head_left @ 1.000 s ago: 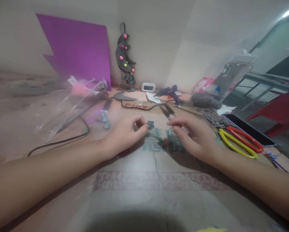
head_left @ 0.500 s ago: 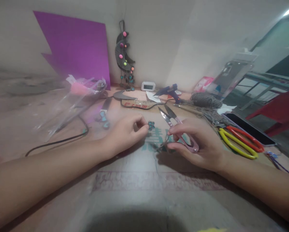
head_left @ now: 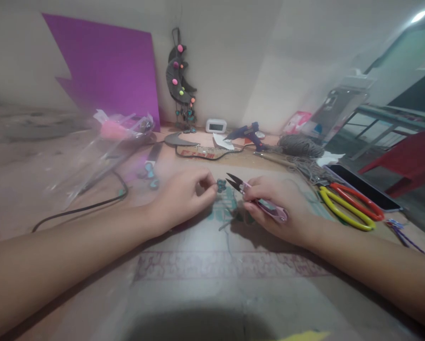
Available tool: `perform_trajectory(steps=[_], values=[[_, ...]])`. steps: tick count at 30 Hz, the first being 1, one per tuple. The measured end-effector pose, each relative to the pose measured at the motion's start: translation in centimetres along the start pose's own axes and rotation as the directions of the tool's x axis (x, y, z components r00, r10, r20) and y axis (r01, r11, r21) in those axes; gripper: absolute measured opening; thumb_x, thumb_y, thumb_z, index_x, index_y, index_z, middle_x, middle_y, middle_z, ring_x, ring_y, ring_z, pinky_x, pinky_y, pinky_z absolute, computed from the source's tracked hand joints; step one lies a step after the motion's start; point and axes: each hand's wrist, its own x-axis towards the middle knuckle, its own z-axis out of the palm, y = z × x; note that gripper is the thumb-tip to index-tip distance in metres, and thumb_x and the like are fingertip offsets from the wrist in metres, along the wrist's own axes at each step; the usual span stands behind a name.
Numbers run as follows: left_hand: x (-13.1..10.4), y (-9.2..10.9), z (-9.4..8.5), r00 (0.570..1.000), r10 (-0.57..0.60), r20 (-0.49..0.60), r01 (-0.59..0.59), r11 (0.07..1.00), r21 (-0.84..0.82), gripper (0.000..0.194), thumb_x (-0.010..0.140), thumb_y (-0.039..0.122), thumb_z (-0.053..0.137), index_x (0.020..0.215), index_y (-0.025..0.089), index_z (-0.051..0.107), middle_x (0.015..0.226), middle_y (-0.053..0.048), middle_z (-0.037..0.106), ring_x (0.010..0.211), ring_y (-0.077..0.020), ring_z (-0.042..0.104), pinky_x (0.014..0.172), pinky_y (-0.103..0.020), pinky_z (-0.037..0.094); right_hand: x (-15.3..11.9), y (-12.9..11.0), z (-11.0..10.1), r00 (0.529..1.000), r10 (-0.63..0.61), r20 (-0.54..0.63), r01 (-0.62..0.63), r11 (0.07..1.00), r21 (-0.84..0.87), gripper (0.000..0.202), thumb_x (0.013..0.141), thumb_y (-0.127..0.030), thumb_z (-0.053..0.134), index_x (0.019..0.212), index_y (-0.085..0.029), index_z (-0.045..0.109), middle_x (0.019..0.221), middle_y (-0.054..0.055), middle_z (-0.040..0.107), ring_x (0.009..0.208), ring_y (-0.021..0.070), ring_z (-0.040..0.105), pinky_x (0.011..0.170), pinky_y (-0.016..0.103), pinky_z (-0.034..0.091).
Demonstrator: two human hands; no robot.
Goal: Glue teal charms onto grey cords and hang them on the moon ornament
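Small teal piece (head_left: 221,185) over the tabletop (head_left: 194,293), well in from its far edge, pinched at the left hand's (head_left: 189,199) fingertips. Right hand (head_left: 283,203) grips snips (head_left: 274,212), blades parted, tips just beside piece; unsteady aim could nick piece or fingertips.

My bare left hand (head_left: 184,199), my bare right hand (head_left: 290,213), slim rounded fingers (head_left: 258,190), long uncovered forearms (head_left: 92,244), narrower wrists (head_left: 149,219)

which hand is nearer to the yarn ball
Right. The right hand, holding the snips, is on the near side of the yarn ball. The left hand, with the teal piece at its fingertips, is farther away, well to the ball's left.
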Motion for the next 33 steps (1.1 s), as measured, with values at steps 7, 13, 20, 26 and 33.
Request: perform_trajectory(steps=[7, 13, 20, 26, 33], values=[[0.0, 0.2, -0.2, 0.999, 0.033, 0.006, -0.034, 0.999, 0.041, 0.013, 0.085, 0.025, 0.051, 0.075, 0.018, 0.057, 0.076, -0.002, 0.065, 0.074, -0.0174, 0.059, 0.068, -0.029, 0.042, -0.3, 0.1, 0.6, 0.999, -0.032, -0.011, 0.033, 0.993, 0.110, 0.022, 0.095, -0.031, 0.052, 0.075, -0.021, 0.056, 0.068, 0.002, 0.059, 0.069, 0.0159, 0.056, 0.064, 0.028, 0.044], [-0.1, 0.3, -0.2, 0.999, 0.043, 0.013, -0.043, 0.998, 0.042, 0.013, 0.084, 0.024, 0.051, 0.074, 0.018, 0.057, 0.075, -0.002, 0.064, 0.074, -0.0177, 0.058, 0.068, -0.030, 0.042, -0.5, 0.4, 1.0, 0.989, -0.086, -0.116, 0.093, 0.994, 0.056, 0.005, 0.093, -0.025, 0.056, 0.093, -0.020, 0.058, 0.080, 0.003, 0.066, 0.076, 0.0158, 0.061, 0.068, 0.028, 0.049], [0.0, 0.2, -0.1, 0.999, 0.038, 0.016, -0.039, 0.999, 0.029, 0.012, 0.084, 0.024, 0.052, 0.075, 0.018, 0.057, 0.076, -0.002, 0.064, 0.075, -0.0174, 0.058, 0.069, -0.030, 0.043, -0.6, 0.4, 1.0, 0.996, -0.079, -0.039, 0.079, 0.997, 0.011, 0.011, 0.094, -0.029, 0.056, 0.090, -0.018, 0.060, 0.077, 0.004, 0.064, 0.072, 0.0153, 0.059, 0.064, 0.026, 0.047], [0.0, 0.3, -0.1, 0.999, 0.037, 0.011, -0.037, 0.999, 0.000, 0.012, 0.083, 0.024, 0.052, 0.073, 0.019, 0.056, 0.075, -0.001, 0.064, 0.075, -0.0171, 0.058, 0.069, -0.029, 0.043, -0.4, 0.2, 0.9, 0.993, -0.075, 0.092, 0.080, 0.996, -0.045, 0.015, 0.095, -0.028, 0.053, 0.085, -0.019, 0.061, 0.073, 0.003, 0.063, 0.069, 0.0154, 0.057, 0.063, 0.027, 0.044], [0.1, 0.0, 0.0, 0.989, -0.130, 0.069, 0.142, 0.970, -0.198, 0.017, 0.088, 0.031, 0.050, 0.079, 0.019, 0.058, 0.077, 0.001, 0.064, 0.072, -0.0162, 0.059, 0.066, -0.028, 0.046, -0.2, 0.1, 1.1, 0.970, -0.244, -0.005, 0.241, 0.960, -0.144, 0.009, 0.095, -0.018, 0.050, 0.096, -0.016, 0.059, 0.077, 0.007, 0.064, 0.073, 0.0187, 0.057, 0.066, 0.032, 0.046]])
